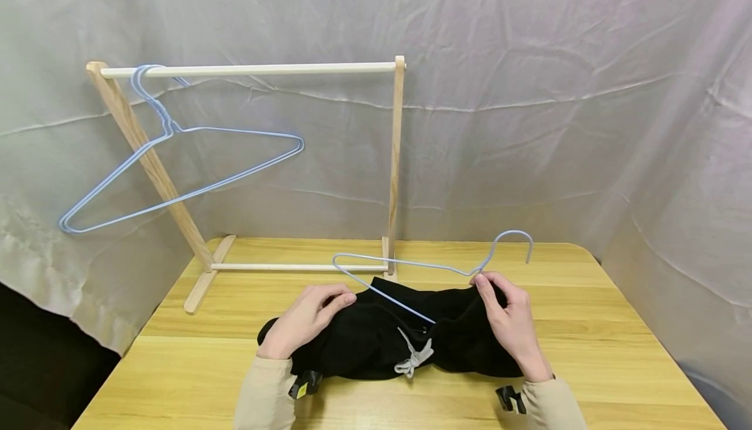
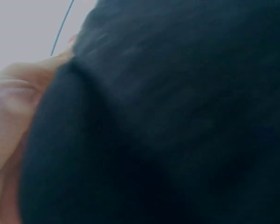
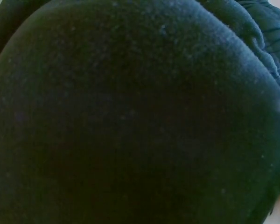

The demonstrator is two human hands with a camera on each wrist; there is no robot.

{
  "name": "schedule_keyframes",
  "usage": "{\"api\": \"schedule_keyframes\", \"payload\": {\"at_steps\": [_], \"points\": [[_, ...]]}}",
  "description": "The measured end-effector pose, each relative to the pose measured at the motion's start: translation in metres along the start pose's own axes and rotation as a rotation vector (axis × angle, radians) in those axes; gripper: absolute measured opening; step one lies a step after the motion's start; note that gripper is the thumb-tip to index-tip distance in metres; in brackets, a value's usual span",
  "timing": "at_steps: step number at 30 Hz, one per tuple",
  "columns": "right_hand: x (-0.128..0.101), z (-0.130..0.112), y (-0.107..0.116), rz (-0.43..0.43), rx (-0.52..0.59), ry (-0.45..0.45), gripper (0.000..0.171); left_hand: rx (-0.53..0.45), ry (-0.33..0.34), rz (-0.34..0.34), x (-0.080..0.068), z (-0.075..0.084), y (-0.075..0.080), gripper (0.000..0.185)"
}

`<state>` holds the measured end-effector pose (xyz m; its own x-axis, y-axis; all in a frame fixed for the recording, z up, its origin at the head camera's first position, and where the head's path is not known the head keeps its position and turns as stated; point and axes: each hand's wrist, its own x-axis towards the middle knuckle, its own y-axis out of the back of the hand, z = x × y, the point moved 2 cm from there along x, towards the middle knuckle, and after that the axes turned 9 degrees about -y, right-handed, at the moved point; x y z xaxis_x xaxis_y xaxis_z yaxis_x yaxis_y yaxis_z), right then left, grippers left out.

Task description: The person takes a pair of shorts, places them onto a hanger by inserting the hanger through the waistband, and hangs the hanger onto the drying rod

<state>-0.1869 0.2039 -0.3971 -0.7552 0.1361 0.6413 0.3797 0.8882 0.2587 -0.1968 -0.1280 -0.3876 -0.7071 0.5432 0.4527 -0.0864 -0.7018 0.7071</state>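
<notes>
Black garment [image 1: 376, 342] lies bunched on the wooden table [image 1: 587, 352], in front of the wooden clothes rack [image 1: 395, 156], toward the near edge. Pale drawstring [image 1: 414, 357] knotted at its middle, so likely shorts or trousers; exact type not clear.

Light blue wire hanger [image 1: 411, 267] rests across the garment's upper edge, between the garment and the rack's foot. Its hook points right, away from the rack. One wire arm runs down into the black cloth and disappears there.

Left hand [image 1: 305, 325] lies on the garment's left end, fingers curled over the fabric edge and pinching it. Left wrist view confirms: skin pressed against black cloth [image 2: 168, 121], a thin blue wire [image 2: 61, 29] showing above.

Right hand [image 1: 511, 319] sits on the garment's right end, thumb and forefinger pinching the hanger's neck just below the hook, the other fingers bent over the cloth. Right wrist view shows only black fabric [image 3: 130, 121] filling the frame, ribbed band at upper right.

Second light blue hanger [image 1: 176, 175] hangs tilted from the rack's top bar, at the left end. Wrinkled pale sheet [image 1: 529, 91] behind the rack.
</notes>
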Motion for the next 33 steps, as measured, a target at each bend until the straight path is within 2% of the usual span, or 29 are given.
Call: {"api": "schedule_keyframes", "payload": {"at_steps": [4,7,10,13,16,19,23,27,33], "points": [[0.0,-0.0005,0.0006,-0.002,0.015,0.009,0.014,0.063,-0.01,0.217,0.0014,0.003,0.0024,0.015],[0.0005,-0.0002,0.0017,-0.016,0.005,0.015,0.014,0.161,-0.077,0.422,0.0019,0.0039,0.0047,0.01],[0.0011,0.0013,0.003,-0.041,-0.007,0.008,0.014,0.238,-0.17,0.606,0.0025,0.0038,0.0063,0.014],[0.0015,0.0028,0.0041,-0.064,-0.013,0.002,0.015,0.269,-0.254,0.743,0.0031,0.004,0.0072,0.024],[0.0015,0.0034,0.0046,-0.082,0.0,0.018,0.017,0.295,-0.292,0.831,0.0033,0.005,0.0077,0.036],[0.0008,0.0029,0.0041,-0.103,0.016,0.044,0.018,0.34,-0.292,0.881,0.0032,0.0065,0.0084,0.042],[0.0001,0.0016,0.0032,-0.136,0.03,0.069,0.02,0.37,-0.286,0.895,0.0036,0.0088,0.0094,0.043],[-0.0004,0.0003,0.0035,-0.165,0.045,0.09,0.021,0.352,-0.314,0.868,0.0048,0.0101,0.0096,0.041],[-0.0008,0.0006,0.0033,-0.209,0.058,0.12,0.027,0.289,-0.359,0.787,0.005,0.0107,0.0083,0.039]]}}
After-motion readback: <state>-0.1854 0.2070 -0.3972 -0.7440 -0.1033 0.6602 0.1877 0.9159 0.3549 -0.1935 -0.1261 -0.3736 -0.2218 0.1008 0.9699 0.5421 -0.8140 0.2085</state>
